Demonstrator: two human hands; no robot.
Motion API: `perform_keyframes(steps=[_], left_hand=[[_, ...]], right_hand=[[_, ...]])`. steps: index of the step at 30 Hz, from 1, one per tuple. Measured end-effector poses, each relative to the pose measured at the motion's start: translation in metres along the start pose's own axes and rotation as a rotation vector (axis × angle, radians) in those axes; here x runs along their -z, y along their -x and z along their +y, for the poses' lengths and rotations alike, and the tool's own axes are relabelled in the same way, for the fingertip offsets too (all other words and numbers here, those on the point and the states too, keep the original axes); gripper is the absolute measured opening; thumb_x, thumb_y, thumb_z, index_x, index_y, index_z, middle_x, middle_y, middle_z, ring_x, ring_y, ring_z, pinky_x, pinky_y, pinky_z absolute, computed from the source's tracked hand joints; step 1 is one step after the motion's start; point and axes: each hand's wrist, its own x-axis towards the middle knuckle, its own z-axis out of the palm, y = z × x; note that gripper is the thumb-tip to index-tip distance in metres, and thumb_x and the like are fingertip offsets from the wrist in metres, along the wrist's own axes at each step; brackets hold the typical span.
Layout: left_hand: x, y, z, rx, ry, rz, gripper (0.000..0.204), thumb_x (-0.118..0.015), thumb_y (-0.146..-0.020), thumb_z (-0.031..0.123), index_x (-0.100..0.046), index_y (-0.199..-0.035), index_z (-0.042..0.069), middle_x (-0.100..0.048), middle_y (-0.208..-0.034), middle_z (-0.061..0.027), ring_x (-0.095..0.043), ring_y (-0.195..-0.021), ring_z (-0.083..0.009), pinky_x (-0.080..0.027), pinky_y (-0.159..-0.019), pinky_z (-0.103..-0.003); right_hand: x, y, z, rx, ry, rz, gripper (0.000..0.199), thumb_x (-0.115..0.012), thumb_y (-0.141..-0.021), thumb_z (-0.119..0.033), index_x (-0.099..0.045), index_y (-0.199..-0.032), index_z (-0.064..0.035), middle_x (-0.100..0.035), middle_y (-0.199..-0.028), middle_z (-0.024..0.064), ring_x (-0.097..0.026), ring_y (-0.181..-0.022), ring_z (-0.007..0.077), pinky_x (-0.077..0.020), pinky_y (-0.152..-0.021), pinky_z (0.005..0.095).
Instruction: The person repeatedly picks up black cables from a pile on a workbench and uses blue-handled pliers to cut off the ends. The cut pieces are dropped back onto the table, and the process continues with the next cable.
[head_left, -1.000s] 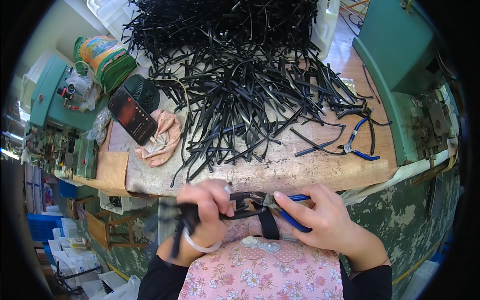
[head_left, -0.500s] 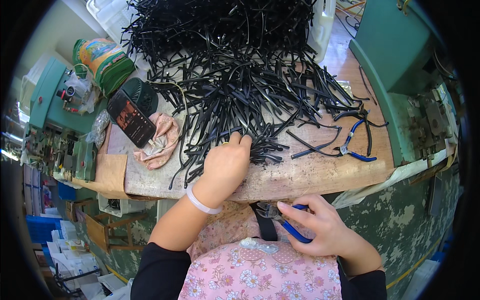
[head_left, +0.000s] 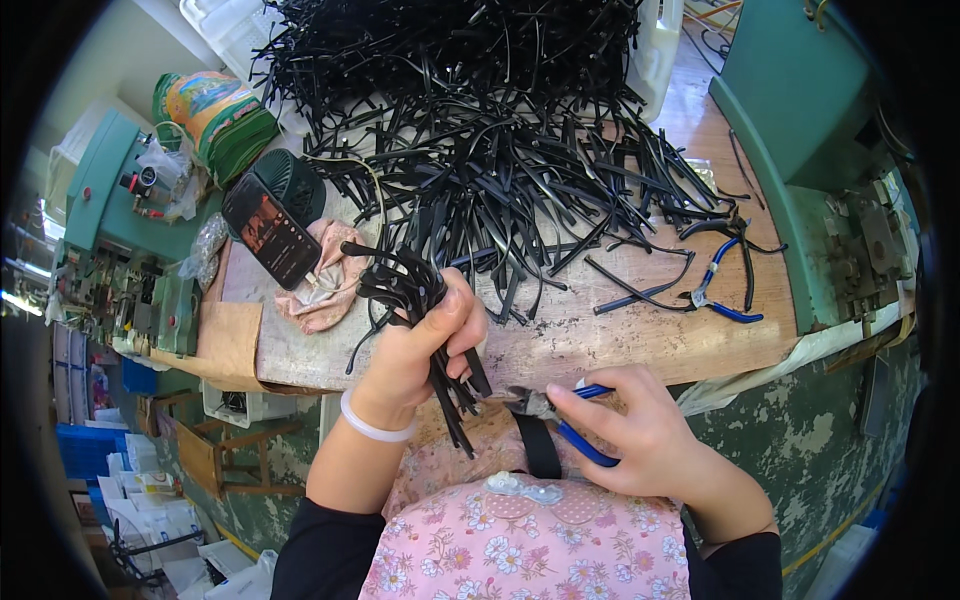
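My left hand (head_left: 425, 345) is closed around a bundle of black plastic strips (head_left: 405, 290), lifted just above the near edge of the wooden worktable (head_left: 600, 345). The strips stick out above and below the fist. My right hand (head_left: 640, 435) grips blue-handled cutting pliers (head_left: 550, 410) in front of my chest, their jaws pointing left at the lower ends of the bundle. A large heap of the same black strips (head_left: 480, 120) covers the table's middle and back.
A second pair of blue-handled pliers (head_left: 715, 290) lies on the table at right. A phone (head_left: 270, 228) leans on a pink cloth (head_left: 325, 290) at left, by a dark round fan (head_left: 290, 180). Green machines stand at left (head_left: 110, 210) and right (head_left: 800, 110).
My left hand went out to the heap, took hold of a bunch of black strips and drew it back to the table edge. My right hand kept the pliers and raised them toward the bundle.
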Motion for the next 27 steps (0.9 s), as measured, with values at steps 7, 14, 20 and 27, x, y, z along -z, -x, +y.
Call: perform_keyframes(steps=[7, 14, 20, 27], left_hand=[[-0.016, 0.004, 0.008, 0.017, -0.093, 0.216, 0.023, -0.058, -0.093, 0.021, -0.062, -0.103, 0.001, -0.057, -0.069, -0.0024, -0.048, -0.052, -0.0084, -0.042, -0.050, -0.021], [-0.009, 0.011, 0.010, 0.010, -0.533, 0.267, 0.025, -0.063, -0.092, 0.024, -0.067, -0.100, 0.001, -0.060, -0.070, -0.0010, -0.050, -0.057, -0.0064, -0.041, -0.054, -0.020], [0.000, 0.011, 0.007, -0.072, -0.331, 0.070, 0.033, -0.062, -0.092, 0.025, -0.060, -0.116, 0.002, -0.059, -0.074, -0.0033, -0.050, -0.058, -0.0075, -0.041, -0.056, -0.021], [0.001, 0.013, 0.002, -0.093, -0.081, 0.005, 0.030, -0.060, -0.093, 0.031, -0.055, -0.104, 0.004, -0.053, -0.064, -0.0021, -0.047, -0.055, -0.0085, -0.041, -0.053, -0.023]], right_hand=[[0.002, -0.002, 0.000, -0.038, 0.020, 0.015, 0.063, -0.073, -0.066, -0.015, -0.058, -0.127, -0.0185, -0.052, -0.110, 0.0129, -0.052, -0.097, 0.0310, -0.0422, -0.084, 0.0412], [-0.002, 0.010, 0.008, -0.098, 0.010, 0.028, 0.064, -0.074, -0.067, -0.015, -0.057, -0.129, -0.0169, -0.051, -0.111, 0.0148, -0.053, -0.098, 0.0330, -0.0437, -0.085, 0.0419], [-0.003, 0.012, 0.008, -0.138, -0.040, 0.016, 0.065, -0.074, -0.070, -0.016, -0.054, -0.132, -0.0148, -0.052, -0.112, 0.0158, -0.053, -0.100, 0.0329, -0.0439, -0.088, 0.0417], [-0.012, 0.008, 0.005, -0.275, -0.370, -0.026, 0.072, -0.072, -0.075, -0.019, -0.042, -0.141, -0.0134, -0.051, -0.118, 0.0187, -0.053, -0.108, 0.0347, -0.0433, -0.094, 0.0391]])
